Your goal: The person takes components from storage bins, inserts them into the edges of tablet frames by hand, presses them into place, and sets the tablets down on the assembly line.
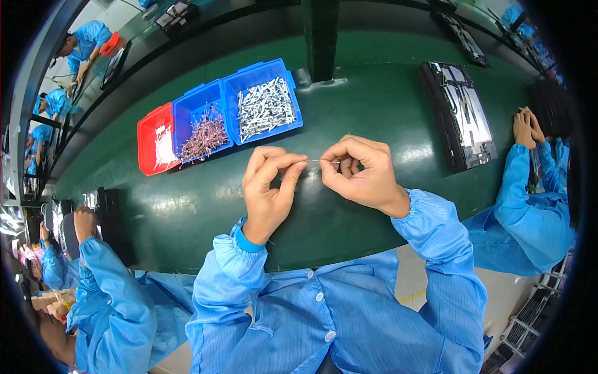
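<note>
Over the green table, my left hand (271,186) and my right hand (367,171) face each other with a small gap between their fingertips. A thin, light wire-like piece (313,161) spans that gap, pinched at each end by thumb and forefinger. Its ends are covered by the fingers, so its exact kind is unclear. Just beyond my left hand stand three joined bins. The right blue bin (298,112) holds many silvery-white slim pieces, the middle blue bin (179,107) reddish-brown pieces with thin leads, and the red bin (147,163) small white sticks.
A dark post (321,43) rises at the table's far side. To the right lies a stack of black flat devices (458,118) with silver interiors. Co-workers in blue sit close on both sides: one blue sleeve (118,280) at left, another (517,187) at right.
</note>
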